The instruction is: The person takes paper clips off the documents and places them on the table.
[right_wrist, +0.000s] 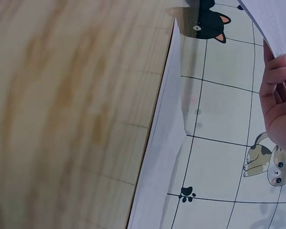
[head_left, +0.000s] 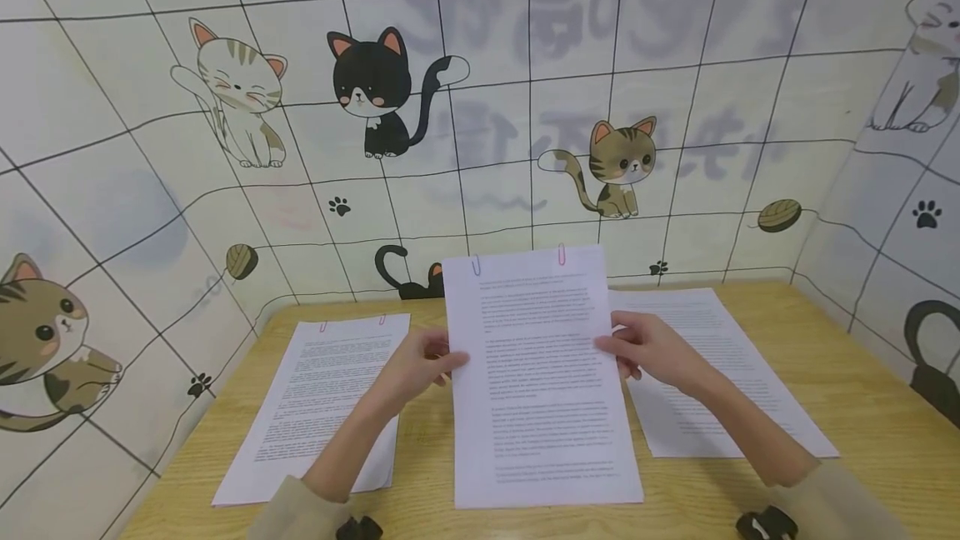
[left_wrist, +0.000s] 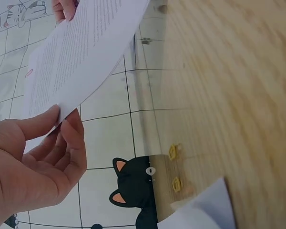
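Observation:
A printed paper sheaf (head_left: 540, 407) is held up above the table between both hands, text facing me. At its top edge sit a bluish-purple paper clip (head_left: 476, 265) and a pink paper clip (head_left: 562, 254). My left hand (head_left: 420, 365) pinches the sheaf's left edge between thumb and fingers; the left wrist view shows this left hand (left_wrist: 43, 162) with the thumb on the printed face. My right hand (head_left: 652, 348) pinches the opposite edge. In the right wrist view the right hand (right_wrist: 279, 102) is partly cut off by the frame.
On the wooden table (head_left: 427, 473), a printed stack (head_left: 322, 407) with two reddish clips lies left. Another printed stack (head_left: 720, 390) lies right, partly behind my right hand and forearm. Two small yellow objects (left_wrist: 176, 184) lie near the cat-patterned wall (head_left: 495, 107).

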{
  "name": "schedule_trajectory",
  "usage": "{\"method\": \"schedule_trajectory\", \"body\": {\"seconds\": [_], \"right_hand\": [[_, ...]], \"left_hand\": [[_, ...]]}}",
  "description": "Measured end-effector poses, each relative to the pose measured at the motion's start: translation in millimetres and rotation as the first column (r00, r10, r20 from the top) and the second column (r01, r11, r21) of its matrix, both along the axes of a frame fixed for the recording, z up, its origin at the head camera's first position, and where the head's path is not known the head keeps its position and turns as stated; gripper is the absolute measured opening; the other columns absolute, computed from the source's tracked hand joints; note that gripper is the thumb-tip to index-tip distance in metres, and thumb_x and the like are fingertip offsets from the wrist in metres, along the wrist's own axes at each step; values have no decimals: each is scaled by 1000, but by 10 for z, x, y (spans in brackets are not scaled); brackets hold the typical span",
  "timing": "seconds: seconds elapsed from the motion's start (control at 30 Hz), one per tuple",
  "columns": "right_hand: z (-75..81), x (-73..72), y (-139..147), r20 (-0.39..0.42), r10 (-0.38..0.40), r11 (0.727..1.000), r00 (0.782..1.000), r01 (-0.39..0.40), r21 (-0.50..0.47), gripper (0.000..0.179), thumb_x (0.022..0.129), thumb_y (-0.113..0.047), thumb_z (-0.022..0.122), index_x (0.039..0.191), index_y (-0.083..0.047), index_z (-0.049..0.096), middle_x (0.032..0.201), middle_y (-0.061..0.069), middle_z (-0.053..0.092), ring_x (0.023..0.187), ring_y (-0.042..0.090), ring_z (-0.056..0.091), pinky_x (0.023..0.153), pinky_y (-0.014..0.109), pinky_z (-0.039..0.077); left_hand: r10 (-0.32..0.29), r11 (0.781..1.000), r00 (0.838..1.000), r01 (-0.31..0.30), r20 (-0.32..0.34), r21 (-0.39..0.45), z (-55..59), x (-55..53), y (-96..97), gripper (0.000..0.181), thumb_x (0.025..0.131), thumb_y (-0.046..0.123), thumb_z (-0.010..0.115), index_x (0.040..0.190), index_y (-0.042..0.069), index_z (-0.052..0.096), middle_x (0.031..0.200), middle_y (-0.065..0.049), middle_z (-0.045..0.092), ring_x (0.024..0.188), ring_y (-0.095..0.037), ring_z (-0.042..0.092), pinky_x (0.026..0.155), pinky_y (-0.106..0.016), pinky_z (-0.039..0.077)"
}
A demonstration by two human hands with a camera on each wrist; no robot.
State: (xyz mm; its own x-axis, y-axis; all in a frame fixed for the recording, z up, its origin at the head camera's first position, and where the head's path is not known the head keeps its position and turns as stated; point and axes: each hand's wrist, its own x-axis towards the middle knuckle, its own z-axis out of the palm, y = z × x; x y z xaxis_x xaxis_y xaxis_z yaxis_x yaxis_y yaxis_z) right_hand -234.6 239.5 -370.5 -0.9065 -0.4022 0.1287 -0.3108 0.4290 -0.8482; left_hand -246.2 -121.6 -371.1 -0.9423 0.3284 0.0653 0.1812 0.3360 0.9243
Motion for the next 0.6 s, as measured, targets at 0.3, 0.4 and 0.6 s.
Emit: {"method": "schedule_trajectory", "body": {"seconds": [0.3, 0.4, 0.6], "right_hand": [[48, 19, 65, -35, 40, 999, 999, -40, -24, 20, 102, -22, 63, 103, -4, 55, 62, 8, 58, 50, 21, 50, 48, 28, 40], [59, 23, 82, -52, 29, 999, 998, -30, -18, 21, 102, -23, 63, 97, -4, 56, 59, 8, 56, 48, 21, 49, 46, 27, 36], [70, 30, 90, -69, 13, 1000, 998, -13, 5, 22, 101, -21, 64, 88, -3, 60, 58, 6, 55, 49, 17, 48, 45, 26, 31]], "left_hand": [[47, 996, 999, -46, -16, 71, 49, 50, 53, 13, 92, -1, 70, 104, -4, 73, 88, -10, 72, 72, -18, 62, 66, -28, 52], [55, 995, 998, -54, -16, 88, 64, 57, 69, 13, 91, -1, 71, 104, -5, 73, 88, -11, 72, 72, -17, 62, 67, -27, 54], [64, 994, 998, -62, -19, 90, 77, 73, 91, 13, 90, -1, 72, 102, -4, 73, 88, -10, 72, 73, -17, 63, 69, -29, 55]]}}
